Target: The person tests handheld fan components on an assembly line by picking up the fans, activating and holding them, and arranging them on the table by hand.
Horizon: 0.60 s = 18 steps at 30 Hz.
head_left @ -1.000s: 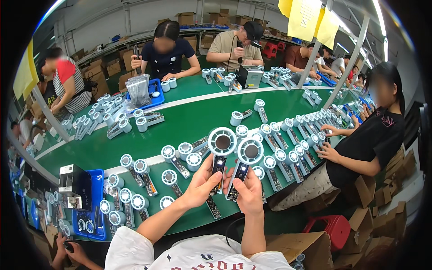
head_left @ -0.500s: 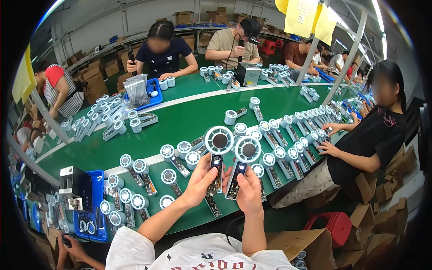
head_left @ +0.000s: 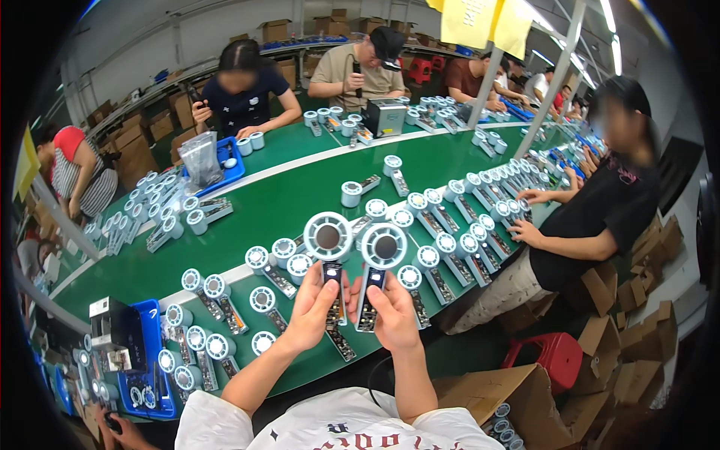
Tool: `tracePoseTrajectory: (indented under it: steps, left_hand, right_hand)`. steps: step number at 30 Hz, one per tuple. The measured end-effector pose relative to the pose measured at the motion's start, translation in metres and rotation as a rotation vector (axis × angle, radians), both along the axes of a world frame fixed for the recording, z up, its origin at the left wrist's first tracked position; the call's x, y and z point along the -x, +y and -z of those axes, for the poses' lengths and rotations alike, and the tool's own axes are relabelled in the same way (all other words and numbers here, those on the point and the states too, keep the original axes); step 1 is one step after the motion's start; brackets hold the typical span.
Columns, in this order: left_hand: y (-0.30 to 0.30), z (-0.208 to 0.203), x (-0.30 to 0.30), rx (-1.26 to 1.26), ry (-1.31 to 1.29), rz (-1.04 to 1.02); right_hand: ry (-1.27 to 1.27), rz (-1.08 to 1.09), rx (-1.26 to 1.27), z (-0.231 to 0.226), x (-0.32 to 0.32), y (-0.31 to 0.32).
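Note:
My left hand [head_left: 313,309] is closed around the handle of a light-blue handheld fan [head_left: 328,237]. Its round head points up and a bare circuit board shows along the open handle. A matching handheld fan [head_left: 384,246] is in my right hand [head_left: 396,318], with the thumb lying on its board. Both fans are held side by side above the near green bench [head_left: 300,369], heads almost touching. Rows of similar fans lie on the bench around them, among them one fan [head_left: 262,300] to the left and another [head_left: 428,257] to the right.
At the left stand a blue tray [head_left: 154,324] and a metal box-shaped device [head_left: 114,330]. A co-worker [head_left: 592,202] handles fans at the right; others sit across the green conveyor. A red stool [head_left: 551,358] and an open carton [head_left: 517,401] are at the lower right.
The whole view has shifted, so the scene sits farther left. Both hands keep the same hold on the two fans. A co-worker across the conveyor has moved a handheld tool slightly.

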<state>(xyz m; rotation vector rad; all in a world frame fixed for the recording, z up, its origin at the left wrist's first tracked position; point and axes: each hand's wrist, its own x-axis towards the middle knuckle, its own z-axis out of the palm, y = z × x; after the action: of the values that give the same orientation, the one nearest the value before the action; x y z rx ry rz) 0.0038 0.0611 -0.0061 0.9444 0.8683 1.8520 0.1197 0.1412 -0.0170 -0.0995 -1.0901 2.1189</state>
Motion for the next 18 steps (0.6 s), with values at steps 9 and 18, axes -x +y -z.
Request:
tracePoseTrajectory:
  steps: [9,18]
  left_hand:
    - [0.0038,0.0074,0.0015,0.013,0.0,0.032]
    - [0.0066,0.0057,-0.0049,0.036,-0.008,-0.031]
  right_hand:
    - [-0.004,-0.049,-0.003,0.0061,-0.004,0.0075]
    - [-0.002,-0.041,0.028,0.0032,-0.006,0.0068]
